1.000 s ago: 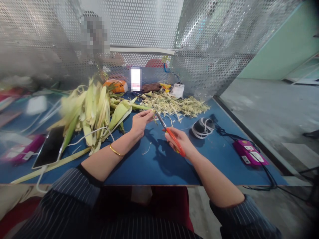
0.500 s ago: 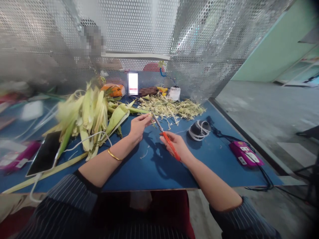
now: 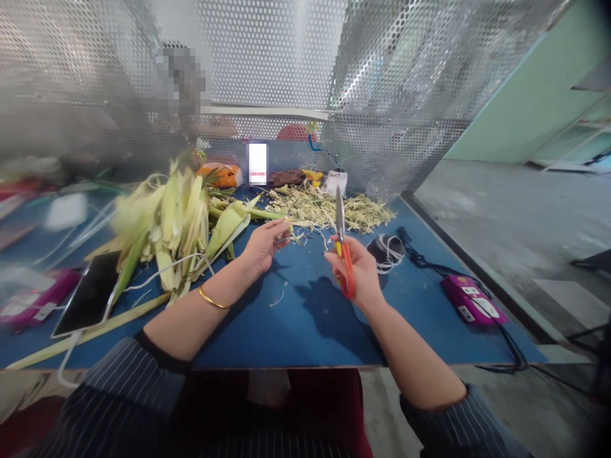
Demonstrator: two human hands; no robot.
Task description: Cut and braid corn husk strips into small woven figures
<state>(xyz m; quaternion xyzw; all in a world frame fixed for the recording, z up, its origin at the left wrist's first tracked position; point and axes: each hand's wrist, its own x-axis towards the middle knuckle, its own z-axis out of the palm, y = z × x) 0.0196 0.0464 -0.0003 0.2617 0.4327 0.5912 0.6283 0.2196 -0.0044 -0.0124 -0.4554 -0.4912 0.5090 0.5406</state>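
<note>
Since the earlier frame, the red-handled metal scissors (image 3: 340, 234) have swung right, clear of my left hand (image 3: 263, 247); their blades now point toward the far side of the blue tabletop (image 3: 248, 337). Left to right: a black-screened, white-edged device (image 3: 90, 292) lies beside a large heap of long, pale-green corn husks (image 3: 184, 210). Left hand: thumb and fingers pinched around a small, pale-green plant piece (image 3: 291, 229); its full extent is hidden. Behind and to the right is a spread of short, pale-yellow clippings (image 3: 310, 202). Right hand (image 3: 357, 267): fingers curled around the scissor handles; blades appear together, apart from the piece. Next come a dark, rounded spool wound with white cord (image 3: 386, 252) and a flat magenta box (image 3: 471, 300). Status, by my judgement: much cutting is done, given the clippings; long husks remain uncut in the heap.
</note>
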